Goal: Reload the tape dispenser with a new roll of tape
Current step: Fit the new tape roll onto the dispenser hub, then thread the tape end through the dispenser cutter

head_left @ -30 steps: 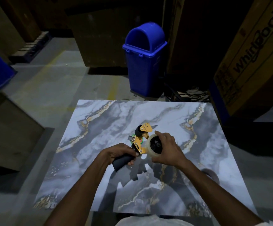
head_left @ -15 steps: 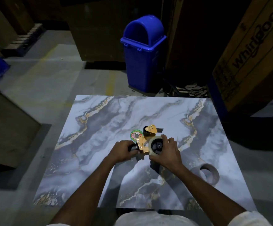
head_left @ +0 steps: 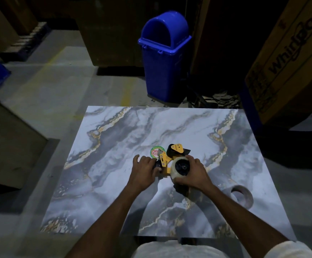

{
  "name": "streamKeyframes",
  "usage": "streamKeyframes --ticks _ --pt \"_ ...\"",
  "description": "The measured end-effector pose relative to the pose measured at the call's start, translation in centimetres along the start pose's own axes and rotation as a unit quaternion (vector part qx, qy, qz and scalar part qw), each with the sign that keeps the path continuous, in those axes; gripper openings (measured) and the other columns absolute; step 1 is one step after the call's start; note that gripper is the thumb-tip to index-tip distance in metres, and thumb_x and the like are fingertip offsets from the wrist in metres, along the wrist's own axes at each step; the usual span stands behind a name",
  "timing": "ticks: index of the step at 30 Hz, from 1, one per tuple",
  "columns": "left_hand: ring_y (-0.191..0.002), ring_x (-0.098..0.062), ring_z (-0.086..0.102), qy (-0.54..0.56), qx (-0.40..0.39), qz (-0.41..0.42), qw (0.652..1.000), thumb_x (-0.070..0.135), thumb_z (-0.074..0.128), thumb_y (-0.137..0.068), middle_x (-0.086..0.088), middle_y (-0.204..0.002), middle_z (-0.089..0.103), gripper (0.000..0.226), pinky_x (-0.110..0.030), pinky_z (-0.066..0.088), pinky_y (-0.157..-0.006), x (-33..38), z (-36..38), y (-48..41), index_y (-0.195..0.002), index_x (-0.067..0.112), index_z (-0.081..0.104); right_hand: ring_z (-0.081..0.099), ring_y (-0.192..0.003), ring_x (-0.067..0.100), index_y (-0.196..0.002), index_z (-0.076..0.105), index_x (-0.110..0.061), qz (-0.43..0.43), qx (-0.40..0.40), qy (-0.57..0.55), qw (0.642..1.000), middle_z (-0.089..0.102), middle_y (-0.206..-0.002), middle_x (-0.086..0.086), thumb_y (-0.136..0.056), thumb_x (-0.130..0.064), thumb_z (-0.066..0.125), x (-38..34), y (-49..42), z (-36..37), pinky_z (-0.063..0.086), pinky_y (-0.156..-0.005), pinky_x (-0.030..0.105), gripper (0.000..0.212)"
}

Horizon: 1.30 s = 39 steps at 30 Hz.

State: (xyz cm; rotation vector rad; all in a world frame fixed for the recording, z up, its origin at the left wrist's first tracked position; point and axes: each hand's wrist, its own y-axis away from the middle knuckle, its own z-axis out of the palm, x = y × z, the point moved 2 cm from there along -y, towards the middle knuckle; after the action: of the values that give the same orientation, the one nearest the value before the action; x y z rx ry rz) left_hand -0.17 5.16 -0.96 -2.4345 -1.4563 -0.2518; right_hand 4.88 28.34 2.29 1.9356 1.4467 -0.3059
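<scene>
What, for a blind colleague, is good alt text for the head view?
Seen from above, a person's right hand grips a tape roll on a yellow tape dispenser that the left hand holds, over a marble-patterned table. A second roll lies at the table's right; a blue bin stands beyond.

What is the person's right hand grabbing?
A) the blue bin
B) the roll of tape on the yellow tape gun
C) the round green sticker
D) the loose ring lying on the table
B: the right hand is curled round the pale tape roll that sits on the yellow dispenser.
</scene>
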Motion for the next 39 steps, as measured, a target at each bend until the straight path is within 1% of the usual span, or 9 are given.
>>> streamKeyframes --ticks 5,9,11,14,18,29,33,36,39 --pt "-0.121 -0.036 0.057 -0.036 0.168 0.045 0.984 0.033 0.061 -0.094 -0.011 -0.118 0.065 0.031 -0.056 0.026 -0.117 0.7 -4.8 -2.8 -0.115 0.011 0.067 0.063 -0.103 0.012 -0.121 0.059 -0.034 -0.014 -0.035 -0.139 0.99 0.065 -0.114 -0.01 -0.059 -0.051 0.089 -1.9 0.4 -2.6 0.055 -0.077 0.029 0.071" --pt "-0.152 -0.028 0.021 0.161 0.205 -0.137 0.956 0.049 0.078 -0.085 -0.013 -0.159 0.029 0.087 -0.04 0.015 -0.123 1.3 -7.1 -4.1 -0.154 0.017 0.036 0.069 -0.097 0.019 -0.107 0.068 -0.037 0.005 -0.074 -0.269 0.96 0.071 -0.108 -0.007 -0.055 -0.05 0.088 -4.2 1.2 -4.3 0.062 -0.07 0.039 0.058" --pt "-0.151 -0.021 0.026 0.373 0.118 -0.264 0.881 0.054 0.077 -0.085 -0.008 -0.159 0.032 0.097 -0.033 0.026 -0.116 2.1 -7.2 -4.9 -0.159 0.022 0.023 0.069 -0.098 0.023 -0.107 0.069 -0.036 -0.006 -0.094 -0.303 0.948 0.072 -0.111 -0.003 -0.056 -0.047 0.087 -5.0 1.4 -5.1 0.059 -0.068 0.038 0.055" --pt "-0.113 -0.024 0.066 0.604 -0.049 -0.349 0.714 0.057 0.061 -0.095 -0.01 -0.119 0.071 0.065 -0.033 0.049 -0.089 3.5 -7.5 -6.6 -0.138 0.009 0.059 0.067 -0.106 0.023 -0.117 0.066 -0.038 -0.019 -0.115 -0.311 0.943 0.068 -0.122 -0.005 -0.057 -0.045 0.09 -5.6 2.0 -5.7 0.056 -0.067 0.032 0.064" --pt "-0.084 -0.026 0.065 0.686 -0.01 -0.353 0.636 0.045 0.062 -0.098 -0.009 -0.085 0.076 0.038 -0.036 0.052 -0.079 5.0 -7.7 -7.6 -0.089 0.01 0.074 0.065 -0.11 0.024 -0.124 0.064 -0.037 -0.036 -0.122 -0.346 0.93 0.067 -0.124 -0.006 -0.061 -0.042 0.087 -6.4 3.1 -6.6 0.058 -0.073 0.031 0.067" --pt "-0.058 -0.005 0.067 0.615 0.091 -0.328 0.712 0.037 0.057 -0.1 -0.013 -0.088 0.078 0.028 -0.018 0.046 -0.053 7.3 -13.9 -12.6 -0.098 0.01 0.059 0.063 -0.114 0.009 -0.127 0.059 -0.042 -0.151 -0.008 -0.359 0.921 0.067 -0.122 -0.014 -0.077 -0.062 0.071 -8.6 6.5 -9.9 0.06 -0.084 0.033 0.055" --pt "-0.086 -0.032 0.077 0.622 0.065 -0.363 0.691 0.045 0.064 -0.088 -0.023 -0.101 0.076 0.037 -0.037 0.06 -0.073 6.8 -14.1 -13.0 -0.096 0.009 0.059 0.055 -0.112 0.003 -0.118 0.067 -0.038 -0.193 0.153 -0.211 0.946 0.063 -0.115 -0.021 -0.076 -0.075 0.059 -9.5 7.1 -10.5 0.052 -0.08 0.021 0.056" --pt "-0.094 -0.039 0.075 0.638 0.022 -0.389 0.664 0.039 0.067 -0.091 -0.019 -0.092 0.073 0.034 -0.054 0.058 -0.092 6.1 -13.3 -12.7 -0.096 0.007 0.061 0.057 -0.107 0.004 -0.119 0.065 -0.041 -0.204 0.14 -0.237 0.939 0.064 -0.105 -0.025 -0.078 -0.07 0.062 -9.7 7.7 -10.8 0.05 -0.079 0.023 0.05" --pt "-0.088 -0.035 0.073 0.626 -0.016 -0.417 0.658 0.034 0.066 -0.096 -0.018 -0.1 0.066 0.032 -0.042 0.062 -0.076 5.6 -12.8 -12.3 -0.106 0.004 0.061 0.062 -0.101 0.009 -0.114 0.063 -0.037 -0.213 0.063 -0.29 0.931 0.067 -0.101 -0.018 -0.083 -0.051 0.072 -9.4 8.1 -10.6 0.051 -0.081 0.031 0.035"
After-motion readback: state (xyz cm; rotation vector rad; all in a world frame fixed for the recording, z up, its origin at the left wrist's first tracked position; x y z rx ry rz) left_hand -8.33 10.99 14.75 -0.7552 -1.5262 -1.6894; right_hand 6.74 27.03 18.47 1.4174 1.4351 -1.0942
